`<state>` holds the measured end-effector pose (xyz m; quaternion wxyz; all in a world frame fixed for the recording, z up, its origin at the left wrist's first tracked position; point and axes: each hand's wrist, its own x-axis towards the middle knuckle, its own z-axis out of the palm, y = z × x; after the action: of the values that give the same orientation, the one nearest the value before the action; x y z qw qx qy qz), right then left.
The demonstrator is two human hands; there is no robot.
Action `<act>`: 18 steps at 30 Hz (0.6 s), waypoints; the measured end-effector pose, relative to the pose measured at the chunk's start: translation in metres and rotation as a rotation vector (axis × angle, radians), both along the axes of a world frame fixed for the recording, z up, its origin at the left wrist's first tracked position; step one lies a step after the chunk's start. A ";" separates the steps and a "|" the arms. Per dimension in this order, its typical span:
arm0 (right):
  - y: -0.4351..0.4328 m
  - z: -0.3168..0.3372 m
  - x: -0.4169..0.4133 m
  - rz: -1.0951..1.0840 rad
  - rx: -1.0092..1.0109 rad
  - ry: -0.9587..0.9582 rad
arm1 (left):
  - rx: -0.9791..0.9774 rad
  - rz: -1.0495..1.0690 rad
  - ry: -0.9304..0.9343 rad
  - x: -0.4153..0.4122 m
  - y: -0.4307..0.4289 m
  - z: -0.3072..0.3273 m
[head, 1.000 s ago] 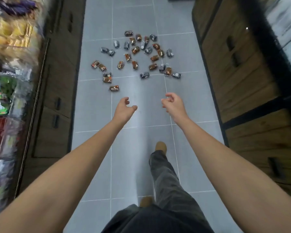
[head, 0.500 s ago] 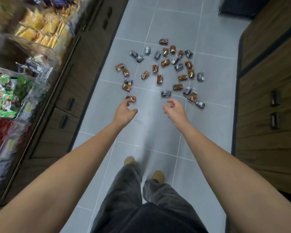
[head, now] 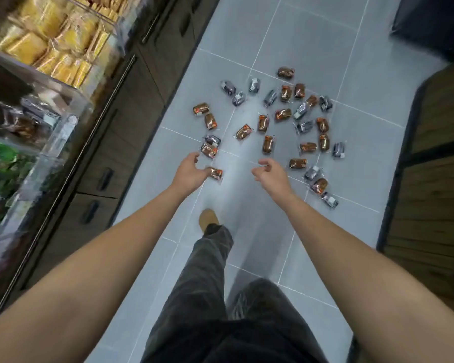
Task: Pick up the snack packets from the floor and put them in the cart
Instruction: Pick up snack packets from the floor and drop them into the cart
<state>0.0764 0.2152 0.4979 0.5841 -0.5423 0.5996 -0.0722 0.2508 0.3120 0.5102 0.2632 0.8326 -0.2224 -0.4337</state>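
Observation:
Several small snack packets, some orange-brown and some dark grey, lie scattered on the grey tiled floor [head: 299, 35]. My left hand [head: 189, 172] reaches forward with fingers apart and holds nothing; it sits just left of the nearest orange-brown packet [head: 215, 173]. Another orange-brown packet [head: 209, 150] lies just beyond it. My right hand [head: 270, 175] is stretched out beside it, fingers curled loosely apart and empty, a little left of an orange-brown packet [head: 297, 163]. No cart is in view.
A dark wooden cabinet with drawers [head: 102, 176] and shelves of bagged snacks [head: 50, 48] line the left side. A wooden unit [head: 435, 179] stands on the right. A dark object [head: 430, 24] lies at the far right. My leg and shoe [head: 209, 221] are below my hands.
I have walked closer to the packets and the view has turned right. Both hands now hover at the near edge of the pile, still empty.

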 end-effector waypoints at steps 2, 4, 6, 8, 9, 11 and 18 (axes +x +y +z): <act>-0.028 -0.014 0.030 0.016 0.009 0.016 | 0.014 0.023 0.014 0.028 -0.020 -0.015; -0.052 -0.030 0.058 0.040 0.016 0.021 | 0.041 0.051 0.022 0.051 -0.037 -0.035; -0.073 -0.051 0.082 0.072 0.035 0.029 | 0.061 0.066 0.029 0.067 -0.052 -0.058; -0.091 -0.077 0.102 0.115 0.060 0.036 | 0.081 0.074 0.040 0.077 -0.065 -0.086; -0.099 -0.092 0.111 0.136 0.067 0.046 | 0.091 0.077 0.053 0.080 -0.070 -0.102; -0.113 -0.127 0.127 0.183 0.087 0.064 | 0.108 0.102 0.086 0.086 -0.081 -0.138; -0.149 -0.288 0.163 0.367 0.142 0.102 | 0.183 0.233 0.169 0.092 -0.115 -0.299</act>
<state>0.2395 0.0657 0.2101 0.5929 -0.6028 0.5234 0.1054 0.3432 0.1973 0.2109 0.2525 0.8337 -0.0609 -0.4873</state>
